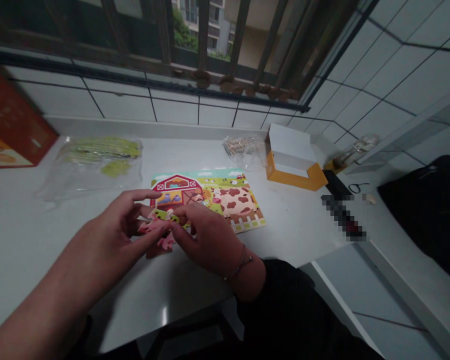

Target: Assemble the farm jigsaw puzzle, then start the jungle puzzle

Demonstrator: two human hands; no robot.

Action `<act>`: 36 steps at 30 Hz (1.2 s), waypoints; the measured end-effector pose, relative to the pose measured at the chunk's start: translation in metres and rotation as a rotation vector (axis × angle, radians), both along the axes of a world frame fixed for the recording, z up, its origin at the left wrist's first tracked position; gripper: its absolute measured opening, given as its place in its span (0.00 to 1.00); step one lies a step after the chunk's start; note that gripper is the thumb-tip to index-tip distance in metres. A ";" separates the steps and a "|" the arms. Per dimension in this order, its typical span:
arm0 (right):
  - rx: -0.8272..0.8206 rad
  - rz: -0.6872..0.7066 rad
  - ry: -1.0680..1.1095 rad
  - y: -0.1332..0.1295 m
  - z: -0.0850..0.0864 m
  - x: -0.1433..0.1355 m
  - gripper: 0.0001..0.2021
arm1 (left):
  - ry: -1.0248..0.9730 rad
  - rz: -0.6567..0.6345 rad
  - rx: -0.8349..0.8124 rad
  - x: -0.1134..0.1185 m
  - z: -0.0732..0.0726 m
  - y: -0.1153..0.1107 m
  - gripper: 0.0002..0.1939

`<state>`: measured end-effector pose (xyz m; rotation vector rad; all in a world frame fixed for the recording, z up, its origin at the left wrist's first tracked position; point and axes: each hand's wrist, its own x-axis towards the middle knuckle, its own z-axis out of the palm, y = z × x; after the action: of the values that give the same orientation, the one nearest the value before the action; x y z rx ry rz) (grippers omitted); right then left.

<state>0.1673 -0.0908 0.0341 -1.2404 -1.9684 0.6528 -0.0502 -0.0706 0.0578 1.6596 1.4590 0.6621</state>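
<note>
A colourful farm picture board (pixel 236 200), with a red barn and a brown-spotted cow, lies on the white counter. Over its lower left part, my left hand (pixel 123 225) holds small pink and green pieces (pixel 159 227) between thumb and fingers. My right hand (pixel 206 235), with a thin bracelet at the wrist, pinches the green upper edge of these pieces. Both hands meet at the pieces, and my fingers hide part of them and of the barn.
Behind the board are a clear bag with green sheets (pixel 101 155), a bag of small sticks (pixel 243 147) and an open yellow-and-white box (pixel 296 167). A red carton (pixel 15 120) stands at far left; dark items lie at right.
</note>
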 end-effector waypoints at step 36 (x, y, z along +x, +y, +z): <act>0.120 0.266 -0.236 0.018 0.005 0.062 0.08 | 0.161 -0.207 0.059 -0.010 -0.028 0.021 0.36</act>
<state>0.2293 -0.0728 0.0392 -1.0301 -2.3591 0.5256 -0.0598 -0.0492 0.0300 1.9160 1.3639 0.4689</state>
